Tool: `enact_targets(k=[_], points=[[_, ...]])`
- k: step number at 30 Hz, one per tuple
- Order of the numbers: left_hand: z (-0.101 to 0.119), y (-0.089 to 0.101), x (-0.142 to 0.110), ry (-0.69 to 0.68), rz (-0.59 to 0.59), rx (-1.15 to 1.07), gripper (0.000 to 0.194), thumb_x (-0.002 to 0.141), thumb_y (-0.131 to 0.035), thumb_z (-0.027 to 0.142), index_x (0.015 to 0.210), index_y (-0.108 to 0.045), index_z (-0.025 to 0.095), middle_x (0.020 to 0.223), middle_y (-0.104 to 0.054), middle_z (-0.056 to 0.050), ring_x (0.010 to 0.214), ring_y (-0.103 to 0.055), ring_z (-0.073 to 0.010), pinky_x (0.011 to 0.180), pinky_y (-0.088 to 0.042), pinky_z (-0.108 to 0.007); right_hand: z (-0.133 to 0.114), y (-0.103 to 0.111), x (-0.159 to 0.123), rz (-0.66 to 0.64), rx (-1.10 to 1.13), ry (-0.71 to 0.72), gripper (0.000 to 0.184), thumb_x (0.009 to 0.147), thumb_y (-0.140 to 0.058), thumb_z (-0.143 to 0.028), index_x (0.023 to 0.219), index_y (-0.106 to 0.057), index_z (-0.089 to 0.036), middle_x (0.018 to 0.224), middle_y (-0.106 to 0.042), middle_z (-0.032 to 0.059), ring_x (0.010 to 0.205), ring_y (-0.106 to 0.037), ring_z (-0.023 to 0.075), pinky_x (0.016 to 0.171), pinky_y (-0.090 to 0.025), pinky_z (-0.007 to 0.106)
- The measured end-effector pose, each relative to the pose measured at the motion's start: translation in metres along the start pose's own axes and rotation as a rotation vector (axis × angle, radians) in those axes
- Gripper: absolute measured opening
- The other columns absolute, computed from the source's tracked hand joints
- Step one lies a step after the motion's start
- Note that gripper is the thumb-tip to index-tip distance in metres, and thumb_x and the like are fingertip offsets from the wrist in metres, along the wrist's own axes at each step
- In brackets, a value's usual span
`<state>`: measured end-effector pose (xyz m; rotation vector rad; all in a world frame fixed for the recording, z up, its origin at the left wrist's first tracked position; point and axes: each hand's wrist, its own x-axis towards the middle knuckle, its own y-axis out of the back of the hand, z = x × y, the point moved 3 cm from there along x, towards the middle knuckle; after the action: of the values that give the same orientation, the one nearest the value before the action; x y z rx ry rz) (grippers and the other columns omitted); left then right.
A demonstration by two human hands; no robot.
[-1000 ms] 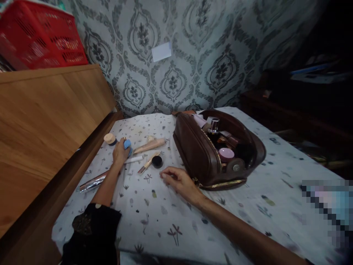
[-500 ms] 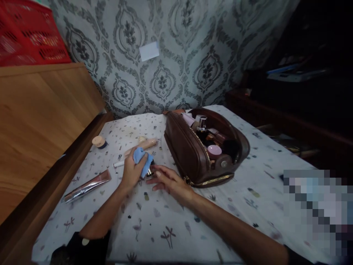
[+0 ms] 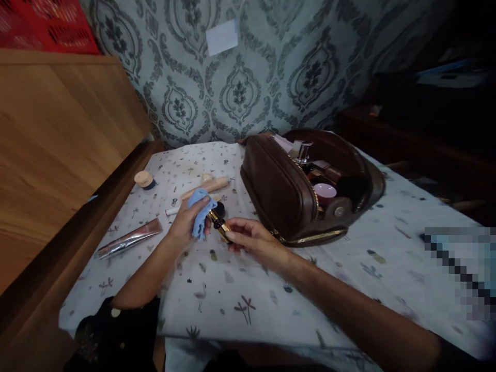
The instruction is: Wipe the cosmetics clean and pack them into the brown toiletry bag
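My left hand [image 3: 185, 221] is closed on a crumpled light-blue cloth [image 3: 199, 204]. Out of the cloth, toward the right, sticks one end of a slim gold-and-black lipstick tube [image 3: 220, 226]. The fingertips of my right hand [image 3: 251, 235] pinch the tube's other end. Just behind the tube lies a dark round item [image 3: 220, 208], partly hidden. Beyond the cloth rest a beige tube [image 3: 215, 184] and a white stick [image 3: 172, 211]. To the right stands an unzipped brown toiletry bag [image 3: 277, 186], cosmetics such as a pink-lidded jar [image 3: 324, 191] showing inside.
A shiny pink squeeze tube [image 3: 129, 238] and a small beige-topped jar [image 3: 144, 180] lie on the left of the patterned tablecloth [image 3: 217, 310]. A wooden panel [image 3: 65, 129] borders the table there, with a red basket [image 3: 65, 26] above. Patterned wall stands behind.
My right hand, its fingers loosely spread before, now pinches the lipstick tube, and more of that tube shows beyond the cloth. The view has tilted down and shifted left.
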<state>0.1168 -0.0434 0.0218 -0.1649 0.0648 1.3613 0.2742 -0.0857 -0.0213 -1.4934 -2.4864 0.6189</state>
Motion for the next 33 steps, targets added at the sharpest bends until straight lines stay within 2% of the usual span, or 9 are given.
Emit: enact_targets(k=[4,6,8,11,14,18,24,28,33], points=[[0.01,0.004,-0.004,-0.102,-0.207,-0.045,0.051,0.069,-0.078,0.053,0.101,-0.065,0.015,0.055,-0.063,0.003,0.041,-0.056,-0.0121,0.04,-0.045,-0.021,-0.004,0.001,-0.004,-0.033,0.137,-0.032,0.044,0.068,-0.087,-0.048,0.091,-0.068,-0.016,0.077,-0.065,-0.0021,0.056,-0.054,0.0054,0.051,-0.038,0.019],[0.014,0.007,-0.005,-0.159,-0.278,-0.006,0.05,0.071,-0.079,0.05,0.104,-0.068,0.014,0.062,-0.065,0.001,0.048,-0.059,-0.012,0.045,-0.047,-0.021,-0.006,0.001,-0.006,-0.069,0.184,-0.054,0.044,0.071,-0.085,-0.049,0.093,-0.068,-0.015,0.077,-0.067,0.0001,0.054,-0.052,0.0055,0.049,-0.036,0.019],[0.015,0.011,-0.005,-0.21,-0.274,0.095,0.043,0.074,-0.079,0.048,0.1,-0.071,0.014,0.068,-0.067,-0.001,0.052,-0.06,-0.0117,0.048,-0.048,-0.021,-0.008,0.001,-0.007,-0.096,0.196,-0.069,0.044,0.072,-0.084,-0.049,0.094,-0.068,-0.015,0.076,-0.068,0.001,0.053,-0.05,0.0053,0.047,-0.033,0.019],[0.017,0.014,-0.005,-0.303,-0.2,0.251,0.038,0.077,-0.076,0.05,0.093,-0.073,0.015,0.072,-0.069,-0.003,0.058,-0.061,-0.0123,0.05,-0.047,-0.02,-0.007,0.0,-0.007,-0.096,0.143,-0.09,0.046,0.07,-0.085,-0.049,0.092,-0.066,-0.014,0.076,-0.068,0.0012,0.053,-0.049,0.0049,0.047,-0.032,0.019],[0.017,0.011,-0.005,-0.357,-0.146,0.315,0.034,0.08,-0.075,0.051,0.079,-0.07,0.017,0.065,-0.065,-0.001,0.057,-0.059,-0.0121,0.049,-0.046,-0.02,-0.007,0.001,-0.005,-0.033,0.012,-0.025,0.047,0.065,-0.088,-0.048,0.087,-0.061,-0.016,0.071,-0.063,-0.0039,0.052,-0.047,0.0043,0.048,-0.032,0.019],[0.015,0.005,-0.007,-0.342,-0.109,0.32,0.04,0.081,-0.073,0.052,0.064,-0.058,0.019,0.049,-0.054,0.004,0.043,-0.048,-0.009,0.042,-0.041,-0.02,-0.009,0.002,-0.005,0.027,-0.183,0.096,0.045,0.065,-0.088,-0.044,0.085,-0.057,-0.019,0.066,-0.054,-0.0087,0.052,-0.044,0.0045,0.048,-0.032,0.019],[0.008,0.003,-0.004,-0.327,-0.153,0.266,0.045,0.084,-0.069,0.056,0.063,-0.054,0.019,0.04,-0.048,0.006,0.035,-0.043,-0.0074,0.038,-0.038,-0.019,-0.01,-0.001,-0.007,0.025,-0.211,0.071,0.044,0.067,-0.085,-0.048,0.085,-0.059,-0.018,0.073,-0.059,-0.0054,0.055,-0.047,0.0053,0.049,-0.034,0.019],[0.004,0.007,0.001,-0.245,-0.162,0.148,0.044,0.073,-0.079,0.056,0.072,-0.062,0.016,0.051,-0.059,0.002,0.04,-0.051,-0.0095,0.038,-0.042,-0.021,-0.008,-0.003,-0.008,-0.082,-0.052,-0.015,0.046,0.072,-0.079,-0.056,0.089,-0.064,-0.016,0.079,-0.069,0.0019,0.05,-0.049,0.0061,0.046,-0.032,0.021],[0.003,0.006,0.001,-0.166,-0.291,-0.004,0.042,0.067,-0.084,0.044,0.092,-0.07,0.013,0.077,-0.071,-0.005,0.06,-0.065,-0.0155,0.053,-0.052,-0.024,-0.009,-0.001,-0.011,-0.127,0.122,-0.065,0.045,0.075,-0.08,-0.052,0.097,-0.07,-0.015,0.079,-0.07,0.0037,0.051,-0.05,0.0063,0.045,-0.031,0.02]])
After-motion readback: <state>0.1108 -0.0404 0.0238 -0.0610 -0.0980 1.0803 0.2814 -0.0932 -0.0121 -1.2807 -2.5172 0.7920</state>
